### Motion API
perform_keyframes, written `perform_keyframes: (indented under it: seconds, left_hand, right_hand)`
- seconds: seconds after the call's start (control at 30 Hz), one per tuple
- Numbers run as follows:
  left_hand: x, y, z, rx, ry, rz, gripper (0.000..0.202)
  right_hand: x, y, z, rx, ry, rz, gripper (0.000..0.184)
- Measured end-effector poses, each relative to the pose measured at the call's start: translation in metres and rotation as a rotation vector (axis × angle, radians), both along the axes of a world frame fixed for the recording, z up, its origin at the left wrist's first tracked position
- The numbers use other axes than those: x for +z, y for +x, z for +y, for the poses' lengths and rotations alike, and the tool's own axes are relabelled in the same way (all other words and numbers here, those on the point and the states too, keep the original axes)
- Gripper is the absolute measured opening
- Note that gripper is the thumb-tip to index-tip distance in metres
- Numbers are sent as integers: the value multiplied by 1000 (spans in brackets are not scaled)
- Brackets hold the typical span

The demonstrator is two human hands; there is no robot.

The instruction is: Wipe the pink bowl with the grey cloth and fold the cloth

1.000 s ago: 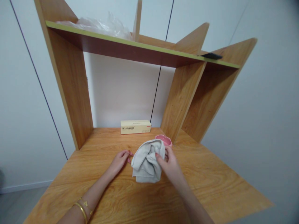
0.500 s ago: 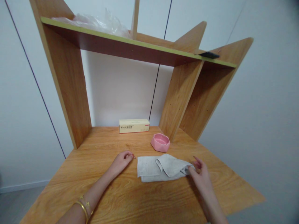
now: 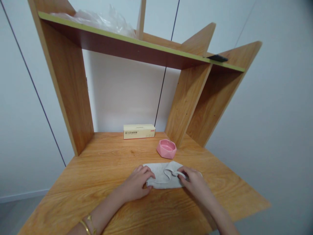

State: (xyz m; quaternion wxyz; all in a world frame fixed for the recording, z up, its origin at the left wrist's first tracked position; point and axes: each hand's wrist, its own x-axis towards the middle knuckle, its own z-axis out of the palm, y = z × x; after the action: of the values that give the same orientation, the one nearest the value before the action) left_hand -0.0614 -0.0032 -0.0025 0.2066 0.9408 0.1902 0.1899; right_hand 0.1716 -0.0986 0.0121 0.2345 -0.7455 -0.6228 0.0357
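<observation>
A light grey cloth (image 3: 158, 171), folded into a strip with a raised fold on its right half, lies on the wooden desk. Over its left end rests my left hand (image 3: 138, 184), fingers curved on top and thumb apart near the lower edge; the hand is open. My right hand (image 3: 194, 181) pinches the raised fold on the right half between thumb and fingers. That hand covers part of the cloth's right end. Just behind the cloth stands a pink faceted bowl (image 3: 166, 149).
At the back of the desk (image 3: 110, 153) lies a long cream box (image 3: 139, 132) with printed lettering. A wooden shelf unit (image 3: 122, 39) rises around the back, with side panels and a divider. Clear plastic (image 3: 97, 23) and a dark flat object (image 3: 217, 58) lie on the upper shelf.
My left hand has moved right onto the cloth's left end. My right hand has shifted left from the cloth's right tip to its raised fold. The view has turned slightly.
</observation>
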Motion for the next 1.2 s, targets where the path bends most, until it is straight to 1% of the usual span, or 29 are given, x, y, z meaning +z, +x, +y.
perform_keyframes:
  seconds: [0.07, 0.13, 0.23, 0.3, 0.37, 0.47, 0.6, 0.67, 0.73, 0.77, 0.83, 0.9, 0.93, 1.03, 1.1, 1.2]
  left_hand:
    - [0, 1, 1, 16, 56, 25, 25]
    - [5, -3, 5, 52, 115, 55, 26]
    - [19, -14, 10, 135, 168, 108, 23]
    - [28, -21, 13, 165, 149, 146, 19]
    - [34, -26, 15, 156, 100, 170, 18]
    - [38, -30, 15, 120, 18, 179, 18]
    - [35, -31, 15, 86, -52, 214, 28]
    - [32, -31, 16, 79, -56, 219, 30]
    - [29, -30, 17, 78, -49, 197, 25]
    - [27, -29, 18, 80, -46, 182, 22]
    - [26, -28, 19, 85, -42, 161, 15]
    - [25, -27, 19, 91, -38, 158, 13]
    - [26, -27, 18, 94, -35, 159, 13]
    - [28, -26, 16, 106, -24, 161, 13]
    - [29, -26, 15, 113, -12, 157, 12]
    - [29, -25, 14, 121, 12, 150, 11]
  right_hand:
    - [7, 5, 1, 16, 24, 128, 21]
    - [18, 10, 0, 25, 83, 184, 21]
    - [32, 16, -4, 59, 150, 151, 19]
    - [36, 19, -7, 95, 119, 107, 18]
    - [34, 21, -10, 114, 58, 57, 19]
    - [28, 23, -15, 110, 12, 2, 20]
    - [28, 24, -21, 100, 101, 18, 21]
    - [30, 25, -23, 93, 142, 36, 22]
    - [29, 25, -24, 89, 156, 35, 22]
    - [27, 25, -25, 72, 163, 27, 22]
    - [20, 24, -27, -5, 173, 2, 23]
    - [12, 21, -32, -95, 143, -8, 19]
    - [8, 18, -34, -113, 104, -2, 18]
    - [0, 9, -40, -81, -7, 23, 28]
    - [-3, 2, -39, -74, -17, 16, 30]
    - [-10, -5, -32, -109, 5, 28, 28]
